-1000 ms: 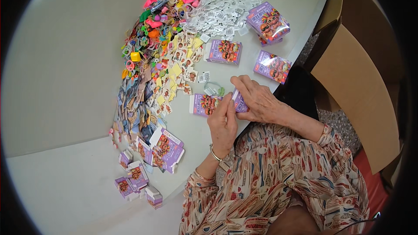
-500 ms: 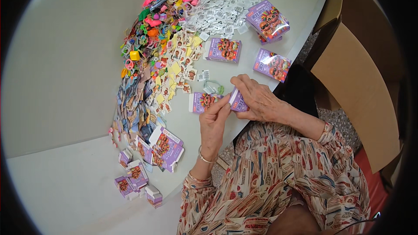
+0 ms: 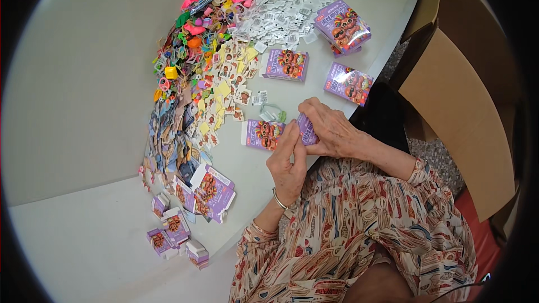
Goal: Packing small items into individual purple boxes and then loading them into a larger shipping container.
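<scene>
Lying between the two hands, near the table's edge on the person's side, the purple box (image 3: 307, 130) shows only a narrow printed strip. The strip runs away from the body, its far end leaning slightly left; the long axis of the whole box cannot be determined, as the right hand (image 3: 335, 130) covers the rest.

The right hand is nearer: it grips the box from the right, fingers curled over the far side, thumb along the near side. From the left hand (image 3: 288, 161), the box lies ahead and to the right. The left fingertips meet the box's left side; whether they pinch or merely press cannot be told.

Just left of the held unit, a second purple box (image 3: 266, 133) lies flat, a white flap at its left end. Immediately beyond it is a pale green looped trinket (image 3: 274, 113). Farther out on the table (image 3: 241, 169) are a box stack (image 3: 343, 25), a heap of white packets (image 3: 286, 14), picture cards (image 3: 229, 72) and a heap of coloured trinkets (image 3: 193, 36).
</scene>
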Action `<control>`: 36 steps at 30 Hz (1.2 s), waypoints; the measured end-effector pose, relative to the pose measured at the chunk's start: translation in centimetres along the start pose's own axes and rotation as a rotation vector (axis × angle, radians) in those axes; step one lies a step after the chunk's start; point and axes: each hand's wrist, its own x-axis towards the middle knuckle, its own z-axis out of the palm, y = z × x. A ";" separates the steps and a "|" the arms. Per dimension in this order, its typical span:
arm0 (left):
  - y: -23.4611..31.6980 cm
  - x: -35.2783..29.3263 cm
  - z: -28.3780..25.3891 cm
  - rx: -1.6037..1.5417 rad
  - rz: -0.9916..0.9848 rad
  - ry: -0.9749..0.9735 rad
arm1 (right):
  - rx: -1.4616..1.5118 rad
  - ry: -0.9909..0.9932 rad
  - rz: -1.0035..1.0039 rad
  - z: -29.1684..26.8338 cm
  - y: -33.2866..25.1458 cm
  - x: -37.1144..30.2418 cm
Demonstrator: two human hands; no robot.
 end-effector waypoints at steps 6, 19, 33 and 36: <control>-0.8 1.4 0.1 -0.286 -0.158 -0.024 | 0.022 0.093 -0.021 -1.0 0.3 0.3; 0.2 2.2 0.1 -0.561 -0.377 -0.022 | 0.032 0.117 0.053 -2.1 0.1 0.8; -0.2 3.6 0.5 -0.125 -0.018 -0.194 | -0.032 0.051 -0.082 -1.8 0.4 -0.1; 0.4 3.6 0.7 0.027 0.075 -0.236 | -0.031 0.067 -0.061 -1.1 0.6 -0.7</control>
